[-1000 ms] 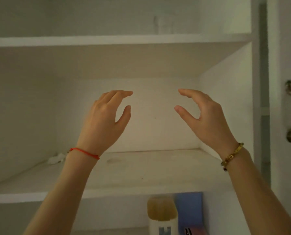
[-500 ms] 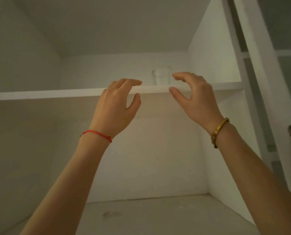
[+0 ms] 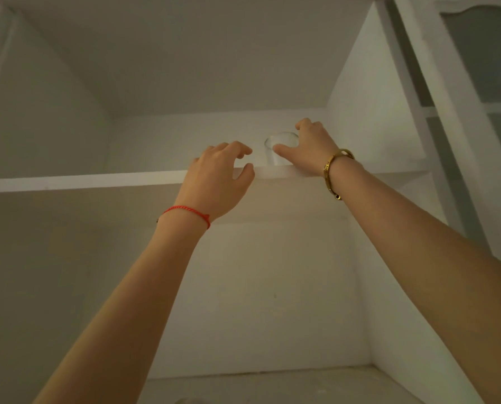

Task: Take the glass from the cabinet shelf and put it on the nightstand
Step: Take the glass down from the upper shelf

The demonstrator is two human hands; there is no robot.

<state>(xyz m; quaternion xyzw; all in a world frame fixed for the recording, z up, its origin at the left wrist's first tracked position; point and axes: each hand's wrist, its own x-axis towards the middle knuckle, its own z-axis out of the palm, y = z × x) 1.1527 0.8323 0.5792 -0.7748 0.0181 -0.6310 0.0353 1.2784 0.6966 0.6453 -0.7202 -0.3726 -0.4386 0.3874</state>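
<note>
Head view, looking steeply upward into a white cabinet [image 3: 360, 112]. A clear glass [image 3: 274, 150] stands upright on the upper shelf [image 3: 83, 182], toward the right end of that shelf and a little behind its front edge; the lower part of the glass is cut off from sight by the shelf edge. The right hand [image 3: 307, 150] reaches over the shelf edge and wraps the glass from the right side: the thumb [image 3: 282, 149] lies across the near face of the glass, while the fingers curl round the far side, so the grip is pinching the glass, which still rests on the shelf. A gold bracelet [image 3: 335, 170] circles the right wrist. The left hand [image 3: 217, 182] is raised in front of the shelf edge, just left of the glass and apart from it; its fingers [image 3: 237, 148] are curled and its thumb is parted from them, so this grip is spread and holds nothing. A red string bracelet [image 3: 189, 214] sits on the left wrist. Both bare forearms rise from the lower corners of the frame. Below the upper shelf lies an open compartment with a bare back panel, and the lower shelf [image 3: 272, 383] shows along the bottom. At the far right stands the opened cabinet door [image 3: 482, 83] with its glazed panel.
</note>
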